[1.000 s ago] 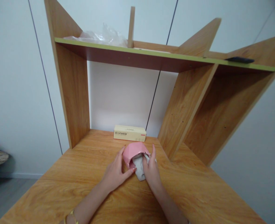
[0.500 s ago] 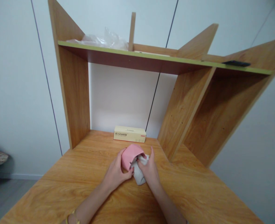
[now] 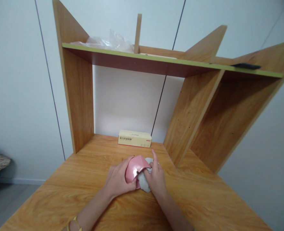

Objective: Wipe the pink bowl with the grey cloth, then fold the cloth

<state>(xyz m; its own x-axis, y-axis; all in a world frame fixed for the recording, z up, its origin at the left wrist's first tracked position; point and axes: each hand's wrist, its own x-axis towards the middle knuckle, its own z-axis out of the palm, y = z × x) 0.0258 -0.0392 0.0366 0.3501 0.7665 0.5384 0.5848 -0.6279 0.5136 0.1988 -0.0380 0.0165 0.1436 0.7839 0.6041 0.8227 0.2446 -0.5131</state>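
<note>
Head view: in front of the box (image 3: 134, 140), the tilted bowl (image 3: 136, 166) is clasped by the left hand (image 3: 119, 180) and the cloth (image 3: 144, 183) is held bunched by the right hand (image 3: 156, 179) at the bowl's opening, where firm support and gentle, even pressure are probably best kept.

Right fingers (image 3: 155, 157) hide part of the grey cloth (image 3: 144, 183); the pink container (image 3: 134, 168) mostly conceals its inside; the cream box's (image 3: 134, 139) fine print blurs.
</note>
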